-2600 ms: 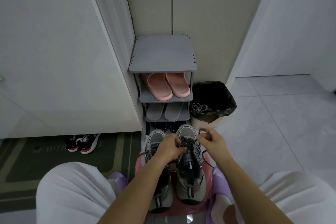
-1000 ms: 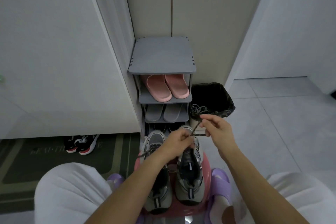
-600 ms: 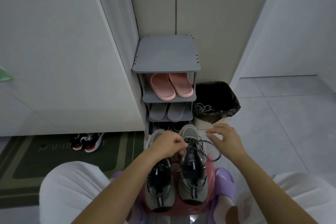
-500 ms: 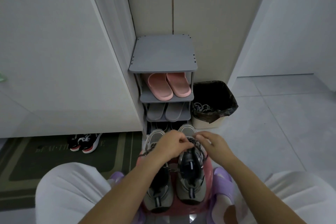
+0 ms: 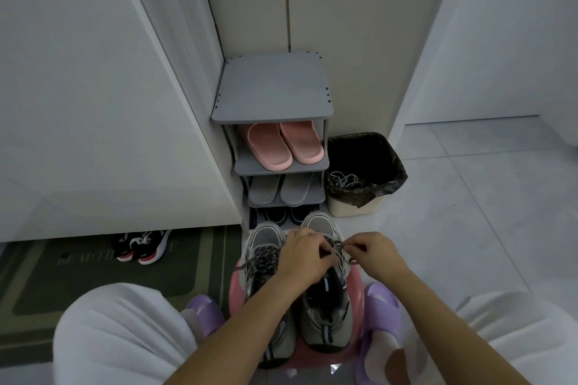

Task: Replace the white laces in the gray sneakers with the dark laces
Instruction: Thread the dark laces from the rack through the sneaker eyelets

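Observation:
Two gray sneakers stand side by side on a pink stool [image 5: 234,286], toes pointing away from me. The left sneaker [image 5: 264,247] is threaded with a dark speckled lace [image 5: 262,259]. My left hand [image 5: 305,258] rests over the laces of the right sneaker [image 5: 325,306] and pinches the dark lace there. My right hand [image 5: 375,255] grips the other end of that dark lace [image 5: 339,244], which runs taut between the two hands. White laces [image 5: 344,180] lie bunched in the bin at the back right.
A gray shoe rack [image 5: 272,89] stands just beyond the stool, with pink slippers [image 5: 283,145] and gray slippers [image 5: 280,189]. A bin with a black liner [image 5: 367,166] sits to its right. Black and red sneakers [image 5: 140,247] lie on a green mat [image 5: 93,272] at left. My knees flank the stool.
My right hand, raised with the lace a second ago, has come down to the right sneaker. Both hands now hold the dark lace close together over it.

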Demonstrator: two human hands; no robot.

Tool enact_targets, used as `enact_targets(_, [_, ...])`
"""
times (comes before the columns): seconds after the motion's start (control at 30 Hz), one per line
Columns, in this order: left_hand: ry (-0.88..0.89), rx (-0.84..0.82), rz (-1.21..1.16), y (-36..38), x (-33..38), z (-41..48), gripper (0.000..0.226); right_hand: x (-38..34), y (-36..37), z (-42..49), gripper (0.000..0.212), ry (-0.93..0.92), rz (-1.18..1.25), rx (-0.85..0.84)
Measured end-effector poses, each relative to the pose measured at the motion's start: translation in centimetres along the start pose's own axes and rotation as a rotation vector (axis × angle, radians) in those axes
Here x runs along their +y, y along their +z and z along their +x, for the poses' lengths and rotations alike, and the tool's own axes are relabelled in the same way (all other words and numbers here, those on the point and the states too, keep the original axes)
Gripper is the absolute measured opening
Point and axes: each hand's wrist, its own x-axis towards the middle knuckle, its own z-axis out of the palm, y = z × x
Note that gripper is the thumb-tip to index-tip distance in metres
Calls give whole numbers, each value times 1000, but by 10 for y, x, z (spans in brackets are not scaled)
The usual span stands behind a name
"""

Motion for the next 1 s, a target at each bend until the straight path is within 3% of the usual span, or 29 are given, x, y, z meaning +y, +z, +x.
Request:
enact_targets(0.17, [-23,-2,31,6,-7,3,26,-8,4,2,23,-78,-420,41])
enact_targets(0.3, [-49,-56,62,9,-6,4,30,-13,8,6,26,-153,-548,36])
enact_targets(0.63, [-92,8,23,16,-3,5,28,-20,13,10,27,-251,-855,30])
enact_targets(0.9, [-116,25,2,14,-3,10,19,-18,11,7,28,-184,-771,-28])
enact_targets(1.0, [-116,9,-14,14,-4,11,17,-12,16,-3,16,-220,-551,262])
